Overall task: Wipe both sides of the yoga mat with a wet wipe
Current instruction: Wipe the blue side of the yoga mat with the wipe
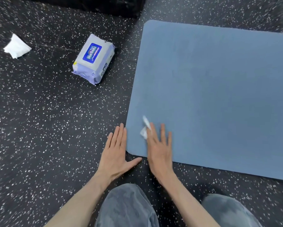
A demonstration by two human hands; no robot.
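- The yoga mat [211, 95] lies flat and unrolled on the speckled floor [39, 120], one blue face up, so I can press along it without it curling. It is my landmark for everything below.
- My right hand [158, 149] lies flat on the mat's near corner, fingers straight and spread, not clenched. The wet wipe [145, 128] is pressed under them, and its crumpled white end sticks out past my fingertips toward the mat's short edge. I use a flat palm, not a pinch, I judge, so the wipe covers a wider strip.
- My left hand [117, 153] rests open on the floor just off that same corner, holding nothing. Its fingers lie alongside the mat's short edge and the thumb reaches toward the rounded corner. I take this as bracing me while I lean in, and perhaps keeping the mat from sliding.
- The pack of wipes [94, 58] sits on the floor well off the mat's short edge, within reach should I need a fresh one. Its blue label has white lettering, too blurred and turned for me to read with any confidence.
- A crumpled white wipe [17, 46] lies farther from the mat than the pack; I guess it is spent.
- Only the upper face is being wiped; the underside I cannot see.
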